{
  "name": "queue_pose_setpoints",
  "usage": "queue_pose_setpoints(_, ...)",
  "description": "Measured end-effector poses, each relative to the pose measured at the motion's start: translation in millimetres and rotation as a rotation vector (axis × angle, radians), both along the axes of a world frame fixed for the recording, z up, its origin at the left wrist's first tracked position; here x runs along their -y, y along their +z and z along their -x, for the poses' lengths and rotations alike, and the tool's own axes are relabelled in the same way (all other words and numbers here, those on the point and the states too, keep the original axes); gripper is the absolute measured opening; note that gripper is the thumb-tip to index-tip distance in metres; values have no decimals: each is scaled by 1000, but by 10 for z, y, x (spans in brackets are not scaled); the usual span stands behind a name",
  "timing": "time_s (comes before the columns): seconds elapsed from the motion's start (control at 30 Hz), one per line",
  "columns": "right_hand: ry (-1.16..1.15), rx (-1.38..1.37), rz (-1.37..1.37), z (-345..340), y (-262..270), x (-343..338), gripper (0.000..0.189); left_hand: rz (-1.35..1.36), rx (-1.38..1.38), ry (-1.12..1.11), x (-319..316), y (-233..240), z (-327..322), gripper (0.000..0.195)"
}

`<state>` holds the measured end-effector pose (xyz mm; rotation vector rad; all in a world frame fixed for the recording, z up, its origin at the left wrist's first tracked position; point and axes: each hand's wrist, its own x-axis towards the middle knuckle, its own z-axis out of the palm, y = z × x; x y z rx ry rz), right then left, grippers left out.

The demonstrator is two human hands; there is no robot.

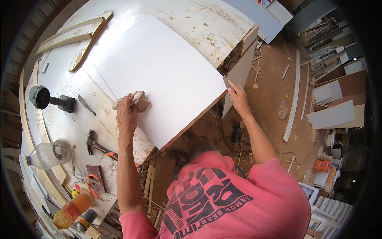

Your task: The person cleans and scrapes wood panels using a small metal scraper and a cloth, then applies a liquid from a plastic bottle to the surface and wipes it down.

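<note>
A large white panel (167,74) lies across the worktable, its brown front edge facing me and overhanging the table. My left hand (127,112) rests on the panel's left side, gripping a crumpled beige cloth (140,101). At the panel's right corner, my right hand (238,97) holds a flat grey metal tool (226,80), which looks like a file. The tool lies along the panel's right edge; its lower end is hidden by my fingers.
On the worktable (101,118) left of me lie a claw hammer (103,148), a cordless tool (53,100), a saw blade (86,105), orange-handled scissors (93,182), a clear plastic bottle (49,154) and a bottle of orange liquid (73,210). Wood offcuts (256,70) litter the floor.
</note>
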<state>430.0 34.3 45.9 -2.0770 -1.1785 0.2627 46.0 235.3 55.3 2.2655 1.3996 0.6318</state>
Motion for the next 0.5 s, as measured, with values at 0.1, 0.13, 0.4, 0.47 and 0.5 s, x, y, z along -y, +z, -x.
queue_pose_setpoints(0.1, -58, -10, 17, -64, -31, -35, 34, -46, -1, -13, -25, -28, 20, 23)
queue_pose_setpoints(0.13, -13, 7, -11, -13, -56, -26, 34, -30, 2, -3, -16, -17, 15, 22)
queue_pose_setpoints(0.4, 38, -29, 14, 7, 6, -54, 32, -10, -22, -4, -3, -24, 7, 23)
queue_pose_setpoints(0.47, 151, 20, -6, 103, -97, -47, 32, -25, -13, 4, -32, -50, 23, 25)
queue_pose_setpoints(0.5, 94, 2, 2, 55, -67, -74, 32, -28, -8, 8, -29, -78, 41, 26)
